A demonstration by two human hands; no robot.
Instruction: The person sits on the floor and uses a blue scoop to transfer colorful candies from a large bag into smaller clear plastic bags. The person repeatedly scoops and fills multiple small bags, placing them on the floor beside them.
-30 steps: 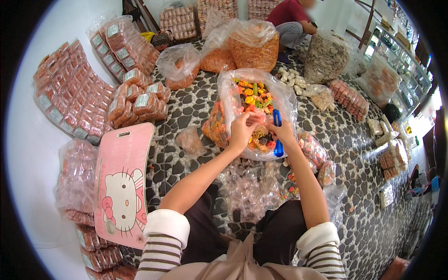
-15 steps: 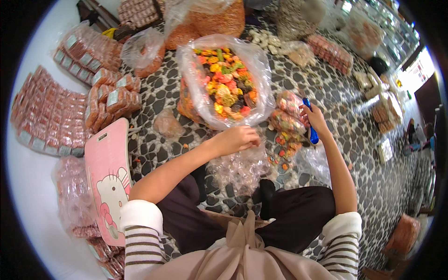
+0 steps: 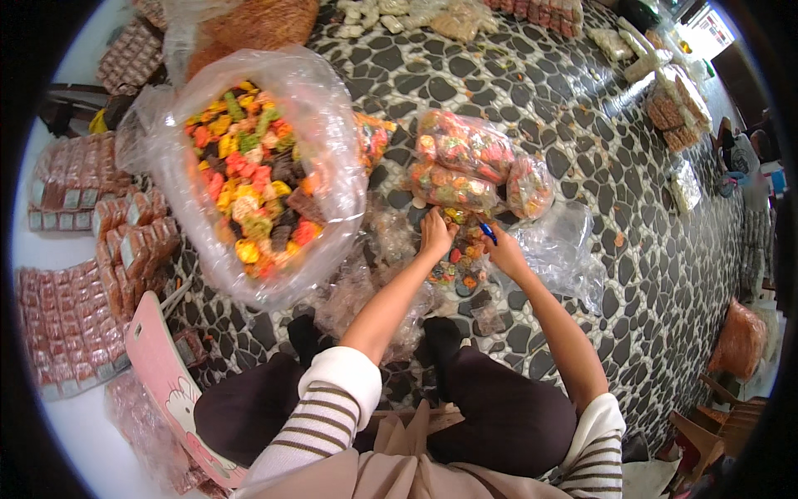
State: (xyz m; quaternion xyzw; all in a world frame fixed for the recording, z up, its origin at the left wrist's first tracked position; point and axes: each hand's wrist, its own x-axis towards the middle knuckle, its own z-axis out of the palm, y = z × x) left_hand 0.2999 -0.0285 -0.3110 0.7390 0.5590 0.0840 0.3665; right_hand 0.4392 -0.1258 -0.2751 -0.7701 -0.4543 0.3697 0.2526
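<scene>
My left hand point(image 3: 435, 234) has curled fingers at a loose cluster of colourful snack pieces point(image 3: 457, 266) below filled clear bags point(image 3: 457, 145); what it holds is unclear. My right hand point(image 3: 501, 248) grips a slim blue tool point(image 3: 486, 229), partly hidden by the fingers, just right of my left hand. A large open clear bag point(image 3: 328, 150) full of yellow, red, green and dark pieces stands left of both hands. Crumpled clear plastic point(image 3: 549, 249) lies right of the snack pieces and more point(image 3: 357, 291) lies left of them.
Stacked packs of reddish food point(image 3: 71, 316) line the wall at left, beside a pink folding table point(image 3: 148, 349) tipped on its side. A large orange sack point(image 3: 241, 33) and white pieces point(image 3: 370, 17) lie at the back. More packages point(image 3: 677, 112) sit right on the pebble-patterned floor point(image 3: 648, 266).
The view has turned toward the right. Both hands left the large open bag for the smaller bags and loose pieces at its right, the blue tool staying in my right hand.
</scene>
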